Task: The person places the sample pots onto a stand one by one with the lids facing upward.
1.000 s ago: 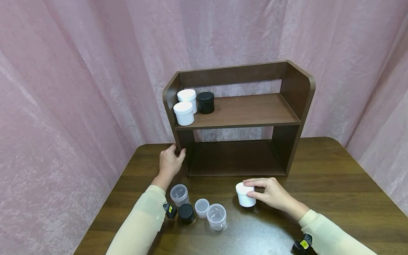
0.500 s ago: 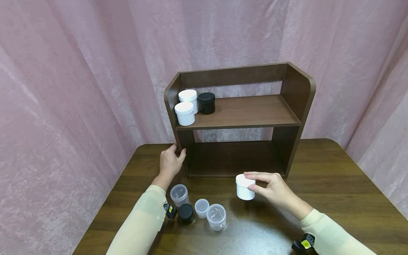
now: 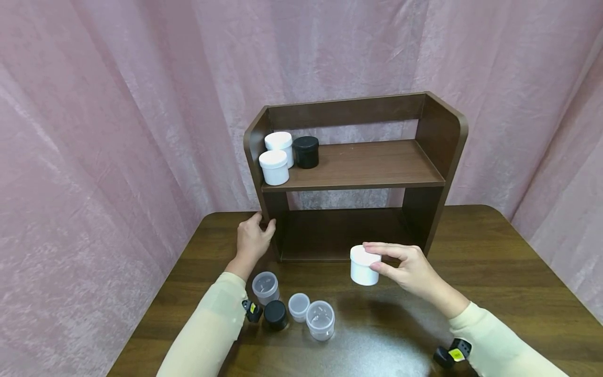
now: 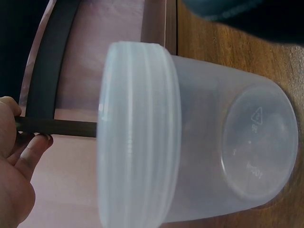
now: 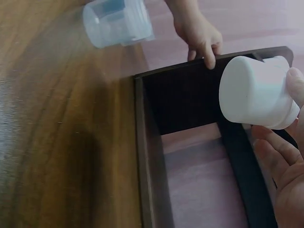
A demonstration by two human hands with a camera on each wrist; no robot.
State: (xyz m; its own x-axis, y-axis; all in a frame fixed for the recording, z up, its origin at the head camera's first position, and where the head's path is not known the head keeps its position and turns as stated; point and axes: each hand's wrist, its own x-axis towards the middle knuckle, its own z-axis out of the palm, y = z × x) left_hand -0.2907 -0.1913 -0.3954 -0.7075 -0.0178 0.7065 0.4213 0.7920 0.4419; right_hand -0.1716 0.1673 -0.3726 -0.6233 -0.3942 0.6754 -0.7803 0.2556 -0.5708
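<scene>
The left hand (image 3: 250, 242) sits at the 9 o'clock side of the shelf (image 3: 363, 166), its fingers curled round the foot of the shelf's left upright where that meets the table (image 3: 494, 272). The left wrist view shows the same fingers (image 4: 33, 147) hooked on the dark edge. Above it, at the 10 o'clock end of the upper board, stand two white jars (image 3: 275, 167), one behind the other, with a black jar (image 3: 306, 152) just beside the rear one.

On the table at 6 o'clock from the left hand is a cluster of small pots: a clear tub (image 3: 265, 287) nearest the left forearm, a black pot (image 3: 275, 315) at its 5 o'clock, a small clear pot (image 3: 299, 307) next to that, and a larger clear tub (image 3: 320, 320) at the right end of the row. One clear tub (image 4: 190, 137) fills most of the left wrist view.

The held jar (image 3: 364, 265) is white and hangs clear of the table, in front of the shelf's open lower bay and toward its right part. The right hand (image 3: 409, 267) grips it from 3 o'clock, forefinger along the lid's far rim and thumb against the near wall. In the right wrist view the held jar (image 5: 256, 92) lies against the fingertips (image 5: 294, 85), with the lower bay behind it.
</scene>
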